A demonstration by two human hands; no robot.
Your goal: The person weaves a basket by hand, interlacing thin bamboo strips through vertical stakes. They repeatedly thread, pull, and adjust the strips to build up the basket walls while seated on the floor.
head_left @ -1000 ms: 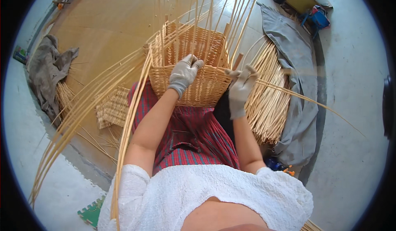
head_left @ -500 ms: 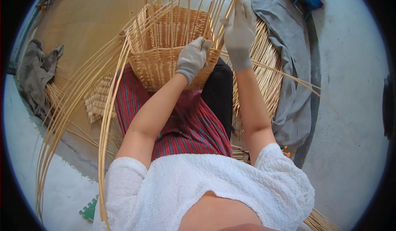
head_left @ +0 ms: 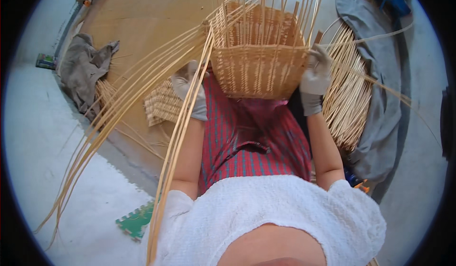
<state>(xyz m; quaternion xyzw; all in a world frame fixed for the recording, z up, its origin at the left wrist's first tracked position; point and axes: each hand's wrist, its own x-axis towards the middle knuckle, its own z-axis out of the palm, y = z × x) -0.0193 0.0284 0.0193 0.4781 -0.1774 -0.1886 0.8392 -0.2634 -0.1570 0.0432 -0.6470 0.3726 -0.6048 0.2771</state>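
Note:
A woven basket of pale strips rests against my lap, with long unwoven upright strips rising from its rim. At its right front corner, my gloved right hand has its fingers curled on the basket's edge. My gloved left hand is just off the left side of the basket, with fingers apart and nothing seen in them; several long strips cross in front of it. These strips run from the basket's left corner down over my left arm. Other long strips stick out at the right corner.
A heap of thin canes lies to the right beside a grey cloth. On the left are another grey cloth, a flat woven piece and a green foam mat. A striped red cloth covers my lap.
My left hand has left the basket's front rim and moved to its left side. My right hand has come down from the upright strips to the right corner. The view has shifted left.

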